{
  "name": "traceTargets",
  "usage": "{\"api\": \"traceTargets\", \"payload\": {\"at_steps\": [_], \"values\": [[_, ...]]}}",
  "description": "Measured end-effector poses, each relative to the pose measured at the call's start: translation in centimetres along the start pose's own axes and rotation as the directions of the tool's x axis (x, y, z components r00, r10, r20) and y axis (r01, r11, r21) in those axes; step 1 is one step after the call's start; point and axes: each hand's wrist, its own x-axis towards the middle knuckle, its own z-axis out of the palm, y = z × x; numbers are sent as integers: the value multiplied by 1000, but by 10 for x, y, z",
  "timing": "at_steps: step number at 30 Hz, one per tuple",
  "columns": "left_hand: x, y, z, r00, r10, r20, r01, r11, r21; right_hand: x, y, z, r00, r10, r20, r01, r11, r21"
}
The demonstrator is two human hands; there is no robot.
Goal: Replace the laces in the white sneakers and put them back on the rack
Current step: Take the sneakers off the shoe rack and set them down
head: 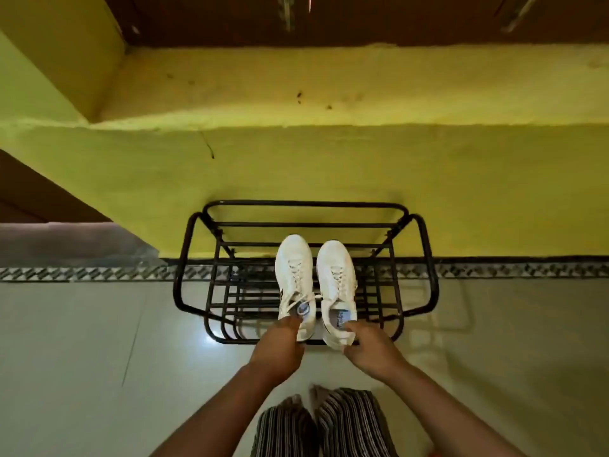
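Two white sneakers stand side by side on the top tier of a black metal rack (191, 258), toes toward the wall. The left sneaker (294, 268) and the right sneaker (336, 268) both carry white laces. My left hand (280, 347) grips the heel of the left sneaker, fingers reaching into its opening. My right hand (370, 347) grips the heel of the right sneaker, thumb at the collar.
The rack stands against a yellow-green wall (329, 166) with a patterned skirting strip (494, 270). Pale floor tiles (99, 341) spread left and right. My striped trouser legs (323, 423) show at the bottom. A brown door edge (39, 192) sits at the left.
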Motion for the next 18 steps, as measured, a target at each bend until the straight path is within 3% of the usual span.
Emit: {"api": "traceTargets", "payload": {"at_steps": [4, 7, 13, 18], "values": [[35, -23, 27, 993, -40, 110, 8, 961, 275, 32, 17, 32, 997, -7, 73, 35, 921, -388], [55, -32, 45, 990, -27, 136, -39, 889, 456, 52, 24, 53, 997, 27, 79, 17, 861, -508], [75, -26, 42, 996, -36, 85, -21, 806, 591, 67, 21, 47, 999, -13, 45, 37, 792, -609], [55, -9, 4, 1000, 2, 17, -10, 838, 545, 51, 0, 8, 999, -17, 48, 40, 837, -546]]}}
